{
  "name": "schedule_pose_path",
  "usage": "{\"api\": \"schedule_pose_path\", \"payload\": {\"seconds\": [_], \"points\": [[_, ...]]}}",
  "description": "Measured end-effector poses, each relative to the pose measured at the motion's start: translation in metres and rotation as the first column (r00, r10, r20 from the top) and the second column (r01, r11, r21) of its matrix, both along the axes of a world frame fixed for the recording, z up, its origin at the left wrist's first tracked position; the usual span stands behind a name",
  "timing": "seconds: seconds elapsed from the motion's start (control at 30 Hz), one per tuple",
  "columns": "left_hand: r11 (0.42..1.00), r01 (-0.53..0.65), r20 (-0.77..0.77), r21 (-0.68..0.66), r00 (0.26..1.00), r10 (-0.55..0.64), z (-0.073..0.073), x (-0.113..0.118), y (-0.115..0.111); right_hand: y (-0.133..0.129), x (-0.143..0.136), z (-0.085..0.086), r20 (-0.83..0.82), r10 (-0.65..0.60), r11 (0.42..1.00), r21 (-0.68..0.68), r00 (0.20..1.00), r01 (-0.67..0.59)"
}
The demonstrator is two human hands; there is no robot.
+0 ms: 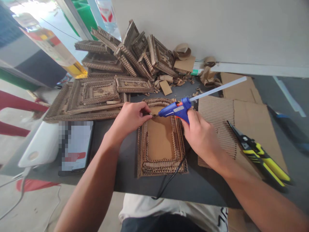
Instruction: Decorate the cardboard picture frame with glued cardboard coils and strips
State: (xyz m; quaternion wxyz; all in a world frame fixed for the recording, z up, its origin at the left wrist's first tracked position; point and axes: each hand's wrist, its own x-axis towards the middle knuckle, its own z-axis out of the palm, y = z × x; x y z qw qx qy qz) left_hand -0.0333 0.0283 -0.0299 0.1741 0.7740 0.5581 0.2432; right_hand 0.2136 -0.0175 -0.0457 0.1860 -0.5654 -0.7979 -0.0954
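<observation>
A blue glue gun (177, 109) with a long white glue stick (220, 88) in its back is gripped by my right hand (201, 132). Its nozzle points left, close to my left fingertips. My left hand (131, 117) pinches a small brown piece (154, 115), apparently cardboard, above the upper part of a cardboard frame (142, 145). That frame lies flat on the dark table, with corrugated strips around its smooth inner panel (160, 138). A black cord runs over the frame's lower right corner.
Several cardboard frames (101, 64) are piled at the back left. Scraps (166, 87) lie behind the frame. On the right are cardboard sheets (256, 129) and yellow-black cutters (260, 154). A phone (77, 146), a white device (42, 145) and an oil bottle (58, 51) stand or lie left.
</observation>
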Motion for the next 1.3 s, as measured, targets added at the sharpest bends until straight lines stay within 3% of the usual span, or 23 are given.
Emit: {"api": "schedule_pose_path", "payload": {"seconds": [0.5,1.3], "points": [[1.0,-0.011,0.034,-0.006,0.999,0.012,-0.0016,-0.0003,0.0008,0.0026,-0.0024,0.0001,-0.049,0.012,1.0,0.001,0.999,-0.012],[1.0,-0.012,0.056,-0.004,0.998,0.012,-0.0023,0.0017,0.0013,0.0043,-0.0029,-0.0007,0.001,0.043,0.994,0.097,0.999,-0.043]]}}
